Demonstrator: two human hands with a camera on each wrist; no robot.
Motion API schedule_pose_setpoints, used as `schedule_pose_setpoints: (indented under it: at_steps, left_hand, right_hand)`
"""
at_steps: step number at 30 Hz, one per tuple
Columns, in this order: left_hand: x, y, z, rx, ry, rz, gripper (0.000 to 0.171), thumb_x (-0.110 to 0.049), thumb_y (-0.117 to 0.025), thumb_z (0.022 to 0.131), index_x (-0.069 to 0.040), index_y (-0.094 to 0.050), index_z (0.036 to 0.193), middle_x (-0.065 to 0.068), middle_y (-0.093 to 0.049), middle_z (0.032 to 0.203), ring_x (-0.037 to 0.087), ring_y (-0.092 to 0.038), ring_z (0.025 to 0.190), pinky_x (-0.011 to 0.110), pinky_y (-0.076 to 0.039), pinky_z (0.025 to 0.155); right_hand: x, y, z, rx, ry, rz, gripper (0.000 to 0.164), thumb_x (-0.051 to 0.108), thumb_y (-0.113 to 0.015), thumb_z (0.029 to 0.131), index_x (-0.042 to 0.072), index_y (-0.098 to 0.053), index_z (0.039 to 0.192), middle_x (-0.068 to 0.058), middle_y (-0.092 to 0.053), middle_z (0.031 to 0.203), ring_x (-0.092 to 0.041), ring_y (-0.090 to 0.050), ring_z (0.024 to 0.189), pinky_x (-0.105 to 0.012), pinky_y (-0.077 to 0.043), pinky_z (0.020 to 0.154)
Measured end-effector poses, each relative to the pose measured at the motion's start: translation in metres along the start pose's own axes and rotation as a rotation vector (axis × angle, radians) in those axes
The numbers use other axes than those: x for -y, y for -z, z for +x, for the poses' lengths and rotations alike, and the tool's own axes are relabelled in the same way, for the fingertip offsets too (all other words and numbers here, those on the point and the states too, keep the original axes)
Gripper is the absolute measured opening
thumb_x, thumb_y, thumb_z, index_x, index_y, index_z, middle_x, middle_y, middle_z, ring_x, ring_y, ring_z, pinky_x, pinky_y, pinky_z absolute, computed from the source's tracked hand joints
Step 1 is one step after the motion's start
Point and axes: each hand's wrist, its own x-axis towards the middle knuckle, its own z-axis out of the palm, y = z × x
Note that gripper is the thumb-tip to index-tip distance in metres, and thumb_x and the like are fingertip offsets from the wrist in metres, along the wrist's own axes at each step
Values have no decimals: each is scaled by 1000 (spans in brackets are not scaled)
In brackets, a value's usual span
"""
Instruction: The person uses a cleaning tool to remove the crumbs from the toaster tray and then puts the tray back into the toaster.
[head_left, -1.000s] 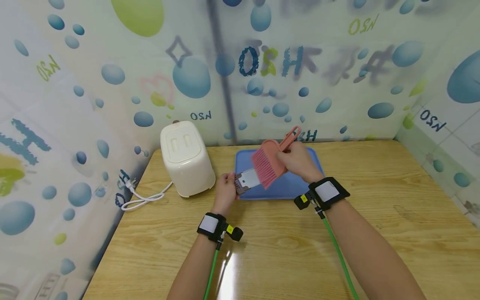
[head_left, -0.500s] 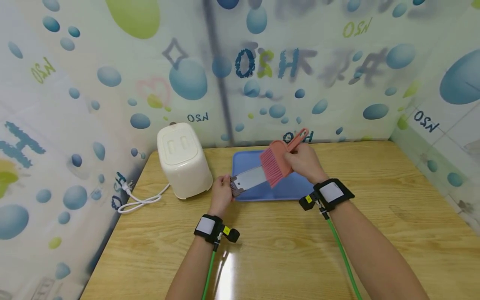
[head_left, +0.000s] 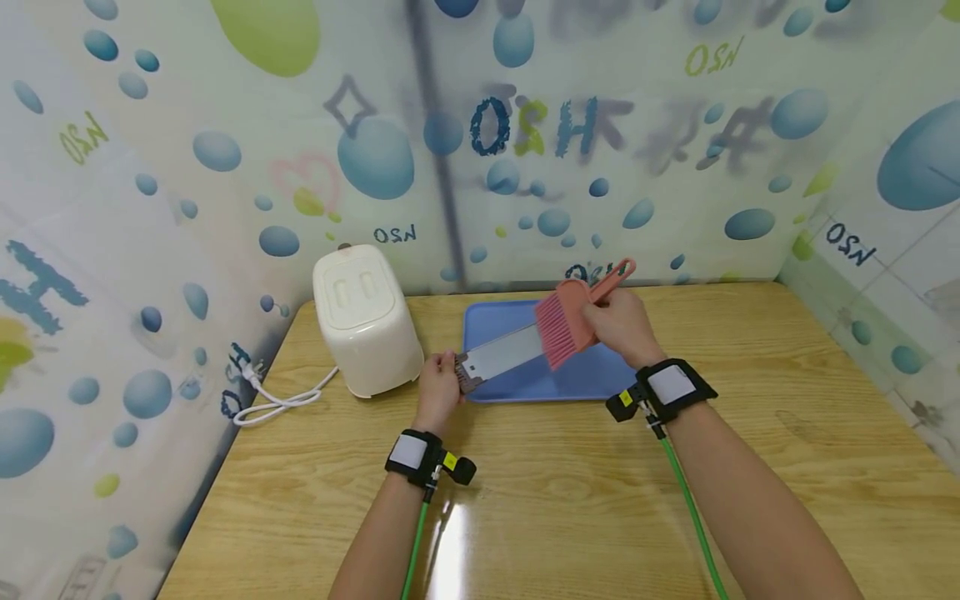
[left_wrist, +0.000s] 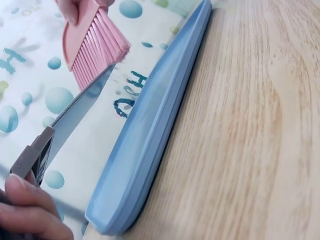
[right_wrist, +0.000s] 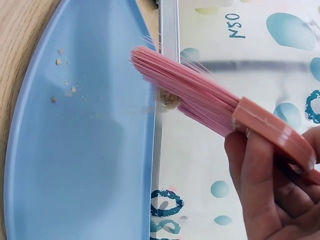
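My left hand (head_left: 438,390) pinches the brown-grey end of a long, thin metal crumb tray (head_left: 502,353), held tilted above a blue tray (head_left: 551,385). A pink hand brush (right_wrist: 187,82) is gripped by my right hand (head_left: 624,327) near the base of its handle. Its bristles (left_wrist: 100,47) touch the far end of the crumb tray, as seen in the left wrist view. In the right wrist view, a clump of crumbs (right_wrist: 170,99) shows by the bristles, and several loose crumbs (right_wrist: 73,89) lie in the blue tray.
A cream toaster (head_left: 369,321) stands left of the blue tray, close to my left hand. Its white cord (head_left: 285,405) lies coiled on the wooden table (head_left: 570,492) at the left edge. A patterned wall covering (head_left: 637,167) rises directly behind the table.
The brush has swept rightward along the crumb tray toward its far end, baring more metal. My left hand has shifted slightly left in the view, still holding the crumb tray.
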Motion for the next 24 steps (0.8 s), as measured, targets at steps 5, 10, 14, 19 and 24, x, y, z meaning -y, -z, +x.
schedule_pose_setpoints:
  at_steps: [5, 10, 14, 19, 24]
  left_hand:
    - [1, 1, 1, -4, -7, 1, 36, -25, -39, 112, 6, -56, 119, 8, -53, 81, 13, -44, 50, 25, -41, 46]
    - [1, 3, 2, -15, -1, -3, 35, -25, -39, 112, 5, -56, 118, 8, -53, 81, 13, -44, 48, 24, -41, 45]
    - [-1, 4, 3, -16, 20, -10, 35, -26, -40, 112, 4, -56, 118, 8, -53, 81, 12, -44, 47, 24, -41, 45]
    - [-2, 4, 3, -13, 21, -9, 35, -27, -40, 112, 5, -56, 118, 8, -53, 82, 12, -44, 48, 25, -42, 45]
    - [-3, 2, 1, -20, 6, 7, 35, -26, -41, 112, 5, -56, 119, 8, -53, 81, 13, -44, 47, 24, -41, 45]
  right_hand:
    - [-1, 1, -1, -19, -18, 4, 31, 16, -54, 98, -5, -69, 114, -21, -72, 89, -17, -63, 63, -29, -47, 53]
    - [-1, 4, -1, -39, -26, 4, 33, 19, -54, 99, -5, -69, 115, -22, -72, 93, -17, -65, 66, -28, -48, 54]
    - [0, 8, 0, -74, -25, -5, 32, 21, -55, 99, -5, -70, 110, -20, -72, 91, -16, -63, 65, -28, -48, 54]
    - [6, 12, 1, -100, -6, 12, 31, 20, -55, 98, -5, -71, 108, -20, -72, 87, -14, -62, 62, -27, -47, 53]
    - [18, 8, 0, -58, 38, 53, 31, 19, -55, 99, -5, -71, 112, -21, -72, 91, -15, -64, 64, -27, -47, 53]
